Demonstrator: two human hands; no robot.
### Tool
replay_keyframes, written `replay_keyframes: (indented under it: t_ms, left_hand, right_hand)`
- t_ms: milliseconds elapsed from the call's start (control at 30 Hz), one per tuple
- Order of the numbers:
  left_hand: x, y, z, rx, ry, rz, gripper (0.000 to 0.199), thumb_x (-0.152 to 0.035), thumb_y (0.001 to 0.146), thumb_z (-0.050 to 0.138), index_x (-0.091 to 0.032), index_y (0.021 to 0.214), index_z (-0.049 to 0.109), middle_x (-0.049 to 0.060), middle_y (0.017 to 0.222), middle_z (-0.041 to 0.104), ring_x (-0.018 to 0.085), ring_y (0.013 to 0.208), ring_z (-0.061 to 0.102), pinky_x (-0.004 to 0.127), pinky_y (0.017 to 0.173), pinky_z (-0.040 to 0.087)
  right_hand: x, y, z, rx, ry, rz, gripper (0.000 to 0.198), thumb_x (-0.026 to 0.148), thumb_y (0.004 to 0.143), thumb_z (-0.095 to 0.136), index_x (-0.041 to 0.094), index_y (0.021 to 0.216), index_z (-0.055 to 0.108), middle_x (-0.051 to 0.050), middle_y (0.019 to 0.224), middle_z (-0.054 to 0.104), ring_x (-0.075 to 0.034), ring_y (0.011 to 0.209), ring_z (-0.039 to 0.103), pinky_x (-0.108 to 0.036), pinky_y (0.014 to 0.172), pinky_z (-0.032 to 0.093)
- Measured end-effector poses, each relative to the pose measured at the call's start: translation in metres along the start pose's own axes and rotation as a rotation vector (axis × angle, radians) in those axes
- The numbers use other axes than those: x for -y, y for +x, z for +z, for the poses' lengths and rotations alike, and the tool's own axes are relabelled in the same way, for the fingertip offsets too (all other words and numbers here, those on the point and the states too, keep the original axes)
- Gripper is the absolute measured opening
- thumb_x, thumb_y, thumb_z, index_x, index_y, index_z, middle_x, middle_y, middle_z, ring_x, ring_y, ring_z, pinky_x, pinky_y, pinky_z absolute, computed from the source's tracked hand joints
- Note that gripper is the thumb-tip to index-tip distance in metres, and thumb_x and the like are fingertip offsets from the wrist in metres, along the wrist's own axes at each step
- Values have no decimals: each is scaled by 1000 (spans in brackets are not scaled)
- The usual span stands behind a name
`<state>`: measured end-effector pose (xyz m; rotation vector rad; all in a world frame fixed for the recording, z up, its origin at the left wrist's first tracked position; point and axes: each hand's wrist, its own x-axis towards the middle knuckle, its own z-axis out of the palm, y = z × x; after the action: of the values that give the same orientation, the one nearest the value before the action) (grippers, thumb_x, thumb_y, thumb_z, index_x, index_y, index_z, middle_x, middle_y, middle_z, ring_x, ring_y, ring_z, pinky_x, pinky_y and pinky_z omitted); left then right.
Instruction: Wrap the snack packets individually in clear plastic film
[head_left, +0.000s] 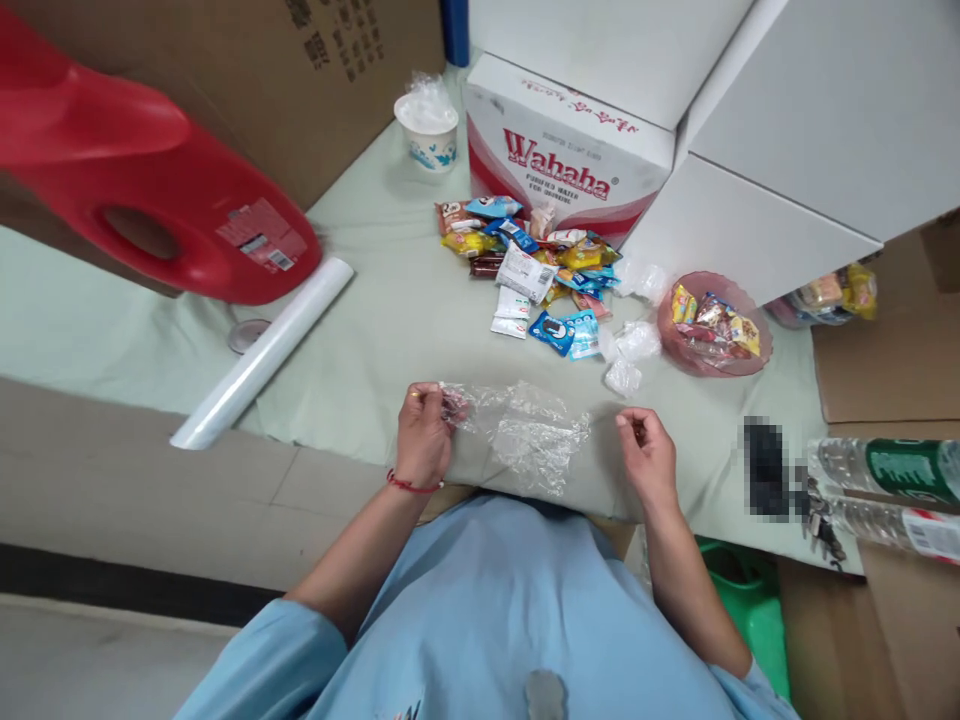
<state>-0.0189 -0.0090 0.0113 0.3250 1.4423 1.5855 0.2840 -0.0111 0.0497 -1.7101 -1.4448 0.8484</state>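
Observation:
A crumpled clear plastic bag (536, 430) is spread over the cloth near the table's front edge. My left hand (426, 430), with a red cord at its wrist, pinches the bag's left end between thumb and fingers. To the right of the bag, apart from it, my right hand (649, 450) has its fingers curled in, and I see nothing in them. Beyond the bag lies a pile of wrapped snacks (525, 270). Crumpled clear plastic pieces (634, 345) sit to the right of that pile, beside a pink translucent bowl (675, 350) holding several wrapped snacks.
A large red jug (180, 200) and a white roll (262, 350) are on the left. Behind stand a paper cup (427, 130) stuffed with plastic and a Wahaha carton (555, 150). Keys (823, 525) and two plastic bottles (885, 465) (877, 520) are at the right edge.

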Motion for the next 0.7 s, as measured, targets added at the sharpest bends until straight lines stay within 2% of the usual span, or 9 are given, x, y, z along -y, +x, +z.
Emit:
replay_keyframes:
  t_ms: [67, 167, 233, 300, 400, 500, 633, 700]
  left_hand:
    - [1, 2, 5, -5, -14, 17, 34, -49, 87, 71, -23, 87, 49, -6, 69, 60, 12, 64, 65, 21, 57, 48]
    - [0, 6, 13, 1, -56, 71, 30, -48, 92, 65, -24, 87, 48, -6, 67, 60, 12, 62, 63, 21, 56, 48]
    - [-2, 10, 16, 8, -83, 127, 30, -48, 94, 64, -24, 88, 47, -6, 65, 58, 11, 57, 60, 21, 54, 46]
    - [-4, 14, 16, 5, -99, 176, 33, -52, 94, 64, -24, 88, 46, -7, 63, 55, 9, 50, 52, 20, 48, 41]
    - [-7, 20, 8, -18, -104, 209, 41, -59, 92, 67, -25, 87, 45, -9, 63, 49, 7, 45, 41, 19, 41, 33]
    - [-11, 22, -2, -6, -73, 211, 45, -63, 89, 68, -25, 87, 46, -9, 63, 45, 7, 46, 39, 19, 39, 32]
    - [-22, 23, -8, 155, 65, 217, 39, -60, 94, 64, -24, 87, 51, -6, 65, 49, 8, 48, 43, 20, 42, 35]
    - [-26, 27, -8, 224, 129, 213, 38, -59, 95, 63, -23, 86, 54, -5, 65, 51, 8, 48, 43, 20, 43, 35]
  right_hand:
    - [19, -14, 12, 116, -104, -195, 27, 49, 98, 61, 22, 99, 65, -3, 86, 63, -18, 76, 57, -32, 73, 49]
    - [38, -35, 47, 345, -312, -450, 32, 48, 93, 68, 22, 111, 67, -9, 101, 66, -26, 94, 59, -39, 83, 51]
    - [41, -43, 71, 419, -434, -510, 27, 44, 96, 65, 22, 111, 68, -12, 106, 67, -29, 99, 57, -43, 85, 51]
    - [40, -44, 86, 443, -434, -508, 19, 36, 102, 55, 23, 99, 70, -10, 98, 67, -28, 94, 56, -43, 86, 50]
    - [44, -31, 87, 463, -168, -415, 20, 34, 102, 55, 24, 92, 70, -7, 91, 66, -23, 87, 57, -40, 85, 49]
    - [57, -13, 73, 516, 176, -190, 19, 42, 96, 67, 24, 89, 71, -4, 95, 65, -19, 89, 60, -34, 80, 50]
    - [71, 1, 52, 547, 482, 139, 29, 51, 86, 78, 23, 84, 70, -3, 102, 69, -19, 93, 65, -33, 82, 55]
    - [72, 5, 42, 529, 574, 289, 35, 55, 81, 81, 23, 86, 66, -2, 93, 69, -16, 76, 65, -30, 67, 56]
